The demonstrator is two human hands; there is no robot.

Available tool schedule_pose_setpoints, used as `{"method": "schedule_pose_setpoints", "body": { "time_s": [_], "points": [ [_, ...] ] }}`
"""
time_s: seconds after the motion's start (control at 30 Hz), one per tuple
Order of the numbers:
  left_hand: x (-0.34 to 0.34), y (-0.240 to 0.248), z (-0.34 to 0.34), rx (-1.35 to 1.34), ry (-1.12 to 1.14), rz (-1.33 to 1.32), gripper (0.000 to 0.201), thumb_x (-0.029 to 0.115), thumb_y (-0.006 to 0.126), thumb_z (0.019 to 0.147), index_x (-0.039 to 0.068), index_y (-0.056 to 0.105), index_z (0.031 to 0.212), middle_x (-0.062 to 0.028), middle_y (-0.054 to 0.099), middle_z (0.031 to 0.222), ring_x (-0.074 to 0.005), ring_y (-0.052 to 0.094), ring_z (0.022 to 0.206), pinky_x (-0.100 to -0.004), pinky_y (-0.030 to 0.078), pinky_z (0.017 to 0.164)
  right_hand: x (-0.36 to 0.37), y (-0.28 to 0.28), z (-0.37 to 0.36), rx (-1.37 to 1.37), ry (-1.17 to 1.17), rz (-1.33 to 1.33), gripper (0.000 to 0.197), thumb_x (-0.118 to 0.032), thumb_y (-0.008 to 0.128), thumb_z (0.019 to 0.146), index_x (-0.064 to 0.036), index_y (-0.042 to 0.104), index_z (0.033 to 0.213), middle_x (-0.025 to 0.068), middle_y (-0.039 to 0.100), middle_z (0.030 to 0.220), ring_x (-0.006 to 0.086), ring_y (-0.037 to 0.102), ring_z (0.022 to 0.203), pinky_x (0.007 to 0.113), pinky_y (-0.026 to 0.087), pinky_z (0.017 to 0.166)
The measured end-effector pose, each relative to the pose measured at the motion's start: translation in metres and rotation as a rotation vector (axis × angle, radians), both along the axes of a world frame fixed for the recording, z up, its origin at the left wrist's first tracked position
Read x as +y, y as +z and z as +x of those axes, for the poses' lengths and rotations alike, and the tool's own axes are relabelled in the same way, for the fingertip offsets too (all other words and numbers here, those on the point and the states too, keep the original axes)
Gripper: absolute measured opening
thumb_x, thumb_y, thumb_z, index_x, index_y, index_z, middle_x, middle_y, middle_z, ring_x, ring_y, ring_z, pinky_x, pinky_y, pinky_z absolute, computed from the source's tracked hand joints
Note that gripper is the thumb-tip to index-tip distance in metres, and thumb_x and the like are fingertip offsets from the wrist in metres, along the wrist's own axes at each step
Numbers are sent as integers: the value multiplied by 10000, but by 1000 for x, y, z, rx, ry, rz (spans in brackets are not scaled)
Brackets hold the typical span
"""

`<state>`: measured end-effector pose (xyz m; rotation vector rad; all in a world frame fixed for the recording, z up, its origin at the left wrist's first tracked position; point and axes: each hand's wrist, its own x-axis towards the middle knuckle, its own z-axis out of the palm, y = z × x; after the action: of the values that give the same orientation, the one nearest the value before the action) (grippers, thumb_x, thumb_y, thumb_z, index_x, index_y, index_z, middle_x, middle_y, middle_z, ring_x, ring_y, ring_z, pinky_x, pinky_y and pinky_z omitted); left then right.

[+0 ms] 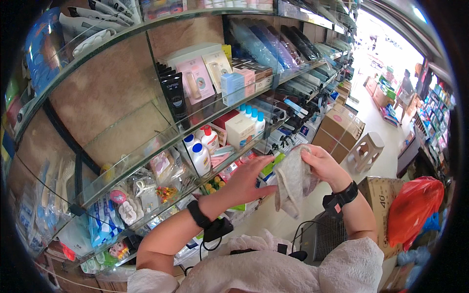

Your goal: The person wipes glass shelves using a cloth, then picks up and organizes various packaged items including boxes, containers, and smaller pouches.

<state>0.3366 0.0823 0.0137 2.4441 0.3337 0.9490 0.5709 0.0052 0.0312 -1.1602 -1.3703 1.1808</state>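
Right hand (323, 167) is pinching a greyish-white cloth (289, 184), which is hanging to the right of the middle glass shelf (207, 122), clear of it. Left hand (240, 181) is holding its fingers wide beside the cloth; can't tell if they're touching. Status, my read: cloth is up and in hand; what's left isn't showing. Blue-capped white bottle (201, 161) is standing below that shelf; cardboard carton (338, 131) and plastic stool (366, 150) are sitting right of it.

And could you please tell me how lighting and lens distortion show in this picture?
In the head view, glare washes the doorway nearly white; in the head view, the upper shelf bows visibly; in the head view, the cloth looks reasonably sharp.
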Motion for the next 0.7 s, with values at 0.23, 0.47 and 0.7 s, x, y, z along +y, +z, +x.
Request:
{"method": "schedule_pose_setpoints", "body": {
  "time_s": [0.23, 0.47, 0.7],
  "points": [
    [-2, -16, 5, -4, -185, -306, 417, 203, 605, 821, 53, 477, 1188, -104, 588, 1048, -168, 568, 953, -306, 442, 806, 21, -6, -27, 51, 112, 125, 344, -314, 454, 927, -31, 550, 1099, 3, 603, 951, 80, 544, 874, 240, 428, 796],
    [6, -12, -18, -179, -159, -908, 323, 155, 438, 915, 4, 476, 1197, -42, 560, 1069, -105, 508, 967, -249, 403, 852, 31, -3, -55, 11, -48, 90, 417, -297, 499, 905, -36, 442, 1225, 26, 545, 1070, 98, 520, 910, 244, 423, 790],
    [8, -16, -42, -209, 34, -889, 305, 193, 449, 925, 10, 489, 1166, -25, 553, 1041, -90, 489, 954, -237, 388, 846, 35, -3, -78, -32, 246, -18, 378, -126, 553, 857, -10, 466, 1206, 23, 560, 916, 56, 482, 823, 219, 414, 695]
  ]
}}
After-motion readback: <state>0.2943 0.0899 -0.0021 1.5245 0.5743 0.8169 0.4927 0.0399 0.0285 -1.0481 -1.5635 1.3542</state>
